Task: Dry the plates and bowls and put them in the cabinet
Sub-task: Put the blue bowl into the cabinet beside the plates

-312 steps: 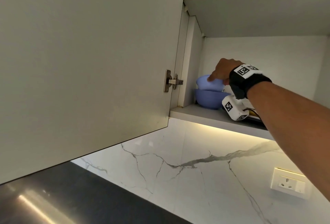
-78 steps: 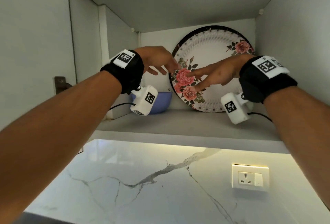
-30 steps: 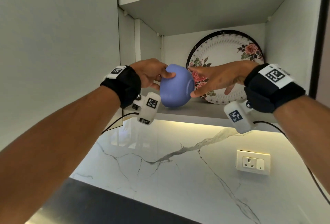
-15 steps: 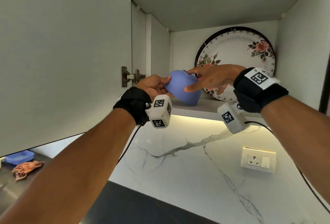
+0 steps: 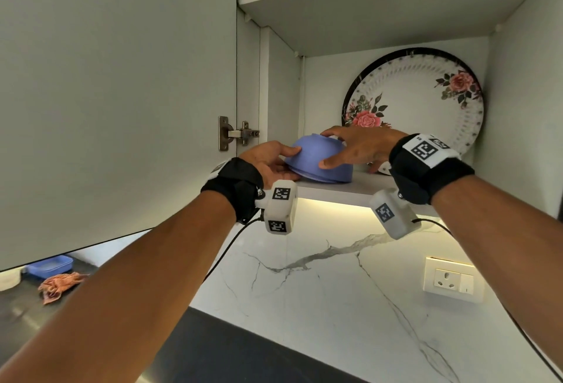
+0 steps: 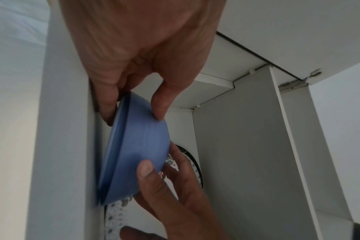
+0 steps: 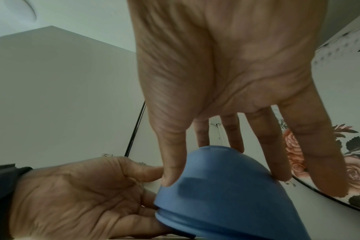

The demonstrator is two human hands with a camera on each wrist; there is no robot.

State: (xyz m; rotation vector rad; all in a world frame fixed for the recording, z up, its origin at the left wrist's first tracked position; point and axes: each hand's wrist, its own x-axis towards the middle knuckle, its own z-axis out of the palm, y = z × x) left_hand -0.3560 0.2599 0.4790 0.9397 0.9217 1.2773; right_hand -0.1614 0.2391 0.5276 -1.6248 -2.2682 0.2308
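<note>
Cabinet shelf: inverted blue bowl between hands.

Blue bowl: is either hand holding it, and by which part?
Both. The left hand grips the upside-down blue bowl at its rim; the right hand holds its outer wall and base.

No words, brand names or numbers can be read anywhere. The only signs are black-and-white square code markers on the left wristband, the right wristband and both white wrist cameras, which carry no legible characters.
</note>
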